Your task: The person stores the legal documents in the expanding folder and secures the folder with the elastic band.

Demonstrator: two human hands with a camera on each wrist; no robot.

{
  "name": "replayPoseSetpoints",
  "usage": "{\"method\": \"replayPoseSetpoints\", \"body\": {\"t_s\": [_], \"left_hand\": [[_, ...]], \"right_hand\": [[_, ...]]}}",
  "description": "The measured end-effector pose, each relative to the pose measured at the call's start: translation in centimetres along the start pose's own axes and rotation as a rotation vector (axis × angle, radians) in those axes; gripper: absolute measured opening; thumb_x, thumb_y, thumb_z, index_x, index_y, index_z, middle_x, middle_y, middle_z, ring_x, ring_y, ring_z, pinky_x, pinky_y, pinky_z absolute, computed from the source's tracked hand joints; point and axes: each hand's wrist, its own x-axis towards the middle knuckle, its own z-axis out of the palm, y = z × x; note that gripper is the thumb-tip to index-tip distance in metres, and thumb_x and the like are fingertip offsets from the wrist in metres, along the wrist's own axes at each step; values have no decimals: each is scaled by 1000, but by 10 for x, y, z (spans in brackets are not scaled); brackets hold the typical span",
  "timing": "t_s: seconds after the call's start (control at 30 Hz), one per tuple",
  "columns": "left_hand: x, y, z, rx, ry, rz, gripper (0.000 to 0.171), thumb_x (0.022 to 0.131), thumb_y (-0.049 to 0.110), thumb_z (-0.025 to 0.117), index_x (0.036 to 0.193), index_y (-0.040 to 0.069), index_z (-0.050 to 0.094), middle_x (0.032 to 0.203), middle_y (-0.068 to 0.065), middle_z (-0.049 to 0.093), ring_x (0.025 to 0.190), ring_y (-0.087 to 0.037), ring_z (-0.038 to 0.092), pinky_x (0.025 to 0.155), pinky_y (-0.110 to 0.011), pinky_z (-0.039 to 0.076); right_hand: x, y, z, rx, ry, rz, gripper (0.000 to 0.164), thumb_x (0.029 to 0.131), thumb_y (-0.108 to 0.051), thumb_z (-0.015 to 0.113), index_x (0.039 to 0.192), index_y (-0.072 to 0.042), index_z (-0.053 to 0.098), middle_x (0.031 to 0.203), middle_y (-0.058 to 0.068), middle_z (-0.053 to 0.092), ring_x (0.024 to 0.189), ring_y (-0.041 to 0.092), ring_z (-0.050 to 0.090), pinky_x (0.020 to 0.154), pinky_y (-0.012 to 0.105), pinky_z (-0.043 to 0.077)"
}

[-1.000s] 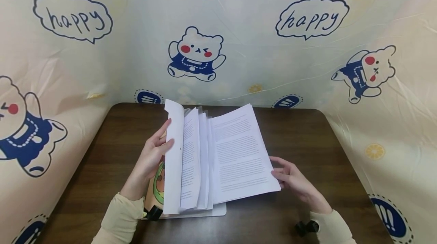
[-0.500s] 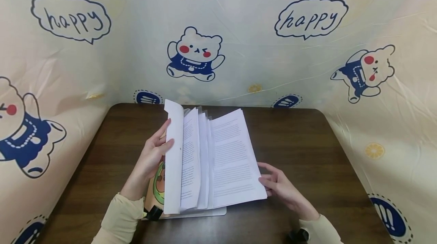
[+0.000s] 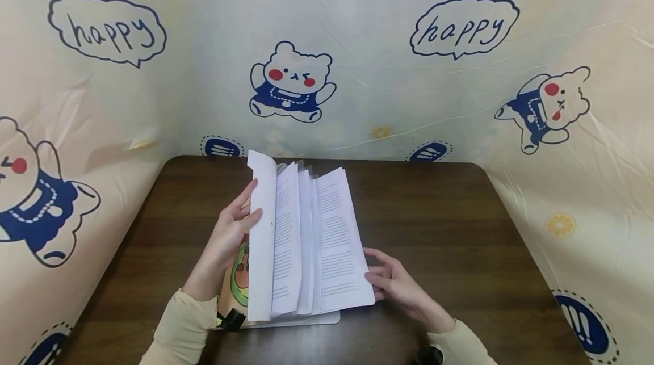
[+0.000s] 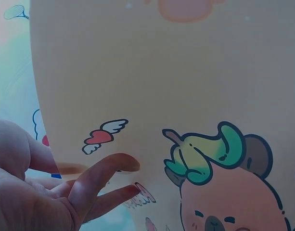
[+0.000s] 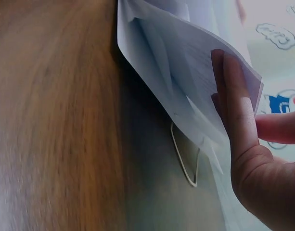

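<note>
A folder of clear sleeves stands open in the middle of the table, its raised cover point(image 3: 262, 246) showing a white inner side. The outer side carries a cartoon animal point(image 4: 229, 197) with banana peel on its head. My left hand point(image 3: 227, 234) grips the cover's left edge, thumb on the white side and fingers on the printed side. Several sleeves with papers point(image 3: 305, 240) fan upright beside it. At the right, my right hand point(image 3: 398, 285) pinches the lower right edge of printed sheets point(image 3: 339, 246). Fingers point(image 5: 238, 106) lie along the sheets' underside in the right wrist view.
The dark wooden table point(image 3: 434, 212) has rounded back corners. A cloth point(image 3: 368, 30) printed with bears and speech bubbles hangs round its back and sides. Under the sleeves, the folder's back cover point(image 3: 327, 318) lies on the table.
My right hand has moved left and slightly toward me with the printed sheets, which now turn more edge-on toward the sleeves. My left hand and the cover have hardly moved.
</note>
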Motion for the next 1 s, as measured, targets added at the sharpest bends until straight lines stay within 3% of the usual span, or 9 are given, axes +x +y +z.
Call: {"method": "replayPoseSetpoints", "body": {"t_s": [0.27,0.73,1.0], "left_hand": [[-1,0,2,-12,1,-9,72,116,12,50,178,31,18,171,-27,44,107,-7,75,81,-24,66],[-2,0,4,-18,9,-11,72,117,12,50,178,32,17,174,-24,41,109,-7,74,81,-23,65],[-1,-1,5,-40,-4,-1,72,116,11,49,178,31,17,172,-27,43,108,-7,75,82,-24,66]], "right_hand": [[11,5,14,5,-10,-14,69,110,0,57,168,9,21,128,27,77,93,12,79,77,25,67],[25,9,41,22,-36,-37,69,108,4,55,168,9,21,129,40,70,89,12,78,76,25,67],[31,13,50,29,-32,-27,68,108,4,55,168,9,21,131,39,70,88,12,78,75,25,67]]}}
